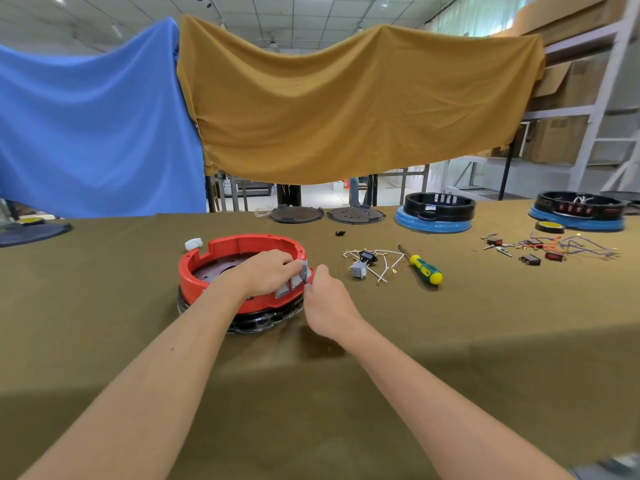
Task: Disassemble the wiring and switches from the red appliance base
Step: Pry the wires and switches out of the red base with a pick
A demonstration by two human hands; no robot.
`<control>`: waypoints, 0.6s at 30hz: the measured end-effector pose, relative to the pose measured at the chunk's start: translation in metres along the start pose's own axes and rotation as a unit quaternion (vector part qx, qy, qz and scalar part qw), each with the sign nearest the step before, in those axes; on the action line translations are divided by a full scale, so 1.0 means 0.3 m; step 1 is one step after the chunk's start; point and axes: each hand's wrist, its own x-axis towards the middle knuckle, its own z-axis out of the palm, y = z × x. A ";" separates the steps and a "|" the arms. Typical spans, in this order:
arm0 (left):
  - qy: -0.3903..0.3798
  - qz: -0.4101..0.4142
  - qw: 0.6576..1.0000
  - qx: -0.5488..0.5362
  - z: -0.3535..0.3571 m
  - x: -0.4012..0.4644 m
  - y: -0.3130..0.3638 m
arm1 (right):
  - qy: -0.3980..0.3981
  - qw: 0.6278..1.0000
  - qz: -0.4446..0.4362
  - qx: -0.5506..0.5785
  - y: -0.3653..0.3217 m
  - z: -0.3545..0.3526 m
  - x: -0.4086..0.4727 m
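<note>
The red appliance base (221, 252) sits on a black ring in the middle of the olive-covered table. Grey switches (289, 287) are set in its near right wall. My left hand (268, 273) reaches over the rim from inside, fingers curled behind a tilted grey switch (304, 270). My right hand (325, 303) is outside the wall and pinches that same switch from the front. To the right lie a loose grey switch (358, 270), a black socket (367, 256) and white wires (384, 268).
A yellow-green screwdriver (424, 268) lies right of the wires. Farther right are red switches and coloured wires (550, 247). Two black-and-blue bases (436, 211) (578, 211), two dark round plates (296, 214) and a tape roll (549, 226) stand at the back. A white scrap (193, 243) lies behind the red base.
</note>
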 end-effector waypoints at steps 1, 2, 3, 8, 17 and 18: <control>0.000 -0.002 1.000 0.001 -0.001 -0.001 0.001 | -0.005 1.000 -0.012 -0.023 0.009 -0.007 0.001; 0.000 -0.003 1.000 0.001 -0.002 -0.002 0.001 | -0.008 0.999 -0.024 -0.044 0.016 -0.016 0.002; -0.002 -0.004 1.000 0.002 -0.003 -0.003 0.003 | -0.010 0.997 -0.035 -0.062 0.025 -0.024 0.002; -0.009 -0.006 1.000 0.006 -0.003 -0.003 0.006 | 0.023 0.997 -0.035 -0.059 0.037 0.013 -0.028; -0.010 -0.007 0.999 -0.031 -0.002 -0.002 0.004 | 0.118 0.958 0.121 0.233 -0.103 0.163 -0.003; -0.009 -0.009 0.999 -0.030 -0.002 -0.002 0.002 | 0.115 0.964 0.108 0.216 -0.094 0.162 -0.012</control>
